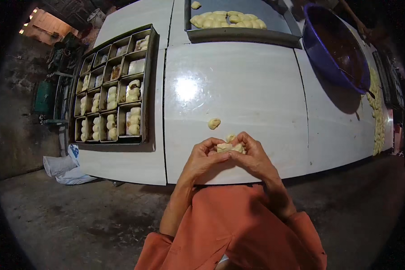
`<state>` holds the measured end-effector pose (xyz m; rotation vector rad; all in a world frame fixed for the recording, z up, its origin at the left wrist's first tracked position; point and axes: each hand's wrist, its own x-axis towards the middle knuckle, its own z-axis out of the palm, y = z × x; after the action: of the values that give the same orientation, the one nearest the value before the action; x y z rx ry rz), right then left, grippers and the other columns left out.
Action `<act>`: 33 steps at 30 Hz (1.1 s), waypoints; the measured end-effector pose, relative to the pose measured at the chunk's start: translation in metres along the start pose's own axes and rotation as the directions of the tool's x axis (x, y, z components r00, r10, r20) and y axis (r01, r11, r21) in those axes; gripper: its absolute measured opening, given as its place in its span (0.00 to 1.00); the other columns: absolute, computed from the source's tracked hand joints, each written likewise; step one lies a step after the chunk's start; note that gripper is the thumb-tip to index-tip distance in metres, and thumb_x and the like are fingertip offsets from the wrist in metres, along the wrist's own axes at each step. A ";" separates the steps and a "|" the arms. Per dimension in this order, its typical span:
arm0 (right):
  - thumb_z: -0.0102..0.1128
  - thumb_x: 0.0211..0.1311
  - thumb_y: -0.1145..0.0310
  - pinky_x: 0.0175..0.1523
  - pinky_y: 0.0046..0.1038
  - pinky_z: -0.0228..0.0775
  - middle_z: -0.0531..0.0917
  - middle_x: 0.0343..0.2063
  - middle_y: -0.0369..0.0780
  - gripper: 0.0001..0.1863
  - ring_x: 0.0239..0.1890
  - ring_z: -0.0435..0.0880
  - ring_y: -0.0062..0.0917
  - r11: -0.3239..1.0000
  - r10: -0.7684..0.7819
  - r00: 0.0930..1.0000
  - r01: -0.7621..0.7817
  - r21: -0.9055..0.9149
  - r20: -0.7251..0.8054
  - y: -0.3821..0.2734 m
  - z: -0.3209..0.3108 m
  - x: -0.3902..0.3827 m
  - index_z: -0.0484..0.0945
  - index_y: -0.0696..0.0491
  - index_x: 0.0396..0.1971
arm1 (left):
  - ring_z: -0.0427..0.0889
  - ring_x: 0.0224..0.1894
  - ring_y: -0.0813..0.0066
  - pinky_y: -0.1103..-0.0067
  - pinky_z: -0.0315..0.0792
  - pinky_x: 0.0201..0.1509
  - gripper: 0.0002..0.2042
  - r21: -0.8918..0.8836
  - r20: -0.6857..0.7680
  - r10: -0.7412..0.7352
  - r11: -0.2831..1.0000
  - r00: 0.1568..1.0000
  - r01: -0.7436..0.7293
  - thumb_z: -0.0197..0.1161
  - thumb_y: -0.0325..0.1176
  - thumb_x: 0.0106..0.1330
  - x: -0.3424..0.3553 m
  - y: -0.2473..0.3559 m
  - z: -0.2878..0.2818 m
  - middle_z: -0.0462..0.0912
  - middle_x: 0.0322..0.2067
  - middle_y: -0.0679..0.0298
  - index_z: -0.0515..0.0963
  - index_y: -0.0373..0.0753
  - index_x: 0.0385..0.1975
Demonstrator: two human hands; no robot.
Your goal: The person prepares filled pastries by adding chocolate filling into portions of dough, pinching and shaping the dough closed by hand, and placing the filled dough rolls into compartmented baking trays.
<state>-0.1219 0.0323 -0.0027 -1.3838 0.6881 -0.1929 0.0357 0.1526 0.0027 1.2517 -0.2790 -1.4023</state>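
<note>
At the table's near edge, my left hand and my right hand meet with bent fingers around a pale piece of dough. Both thumbs press on it from the near side. Part of the dough is hidden by my fingers, so its full shape does not show. Just beyond my fingertips lies another small dough piece. A little farther off, to the left, a round dough lump rests alone on the white tabletop.
At left stands a metal pan of square compartments, many holding dough pieces. A shallow metal tray with dough lumps sits at the far side. A blue-purple basin of brown contents is at right, near rows of dough along the right edge.
</note>
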 end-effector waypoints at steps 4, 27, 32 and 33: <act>0.62 0.63 0.64 0.40 0.34 0.76 0.84 0.31 0.46 0.13 0.33 0.85 0.37 0.906 -0.231 0.971 0.193 -0.376 -0.059 -0.005 0.008 -0.004 0.79 0.55 0.44 | 0.82 0.38 0.78 0.76 0.81 0.44 0.11 -0.142 -0.043 -0.044 0.989 0.998 0.038 0.71 0.24 0.60 0.004 0.002 0.014 0.82 0.33 0.63 0.79 0.31 0.40; 0.37 0.77 0.47 0.44 0.26 0.73 0.78 0.39 0.39 0.27 0.41 0.80 0.26 0.666 -0.054 0.980 0.179 0.724 -0.193 0.011 -0.076 -0.005 0.69 0.56 0.56 | 0.61 0.68 0.52 0.59 0.57 0.61 0.30 0.957 0.289 0.438 -0.159 0.851 -0.243 0.61 0.44 0.68 0.028 -0.025 0.032 0.59 0.70 0.46 0.64 0.40 0.68; 0.51 0.71 0.64 0.48 0.26 0.76 0.79 0.45 0.41 0.22 0.47 0.82 0.26 0.782 0.077 0.966 0.094 0.616 -0.246 -0.015 -0.060 0.001 0.65 0.54 0.61 | 0.68 0.63 0.56 0.62 0.60 0.62 0.41 0.907 0.334 0.481 0.071 0.811 -0.415 0.74 0.56 0.51 0.036 0.017 0.054 0.71 0.62 0.53 0.71 0.37 0.63; 0.52 0.71 0.65 0.47 0.25 0.78 0.80 0.44 0.41 0.21 0.46 0.83 0.25 0.785 0.073 0.974 0.076 0.615 -0.213 -0.016 -0.056 0.004 0.66 0.54 0.61 | 0.77 0.54 0.60 0.66 0.67 0.58 0.33 0.845 0.316 0.585 0.184 0.747 -0.502 0.74 0.52 0.53 0.049 0.017 0.062 0.81 0.50 0.55 0.79 0.36 0.54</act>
<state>-0.1451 -0.0196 0.0096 -0.7242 0.7255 -0.5389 0.0092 0.0776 0.0154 1.7946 -1.4758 -0.4372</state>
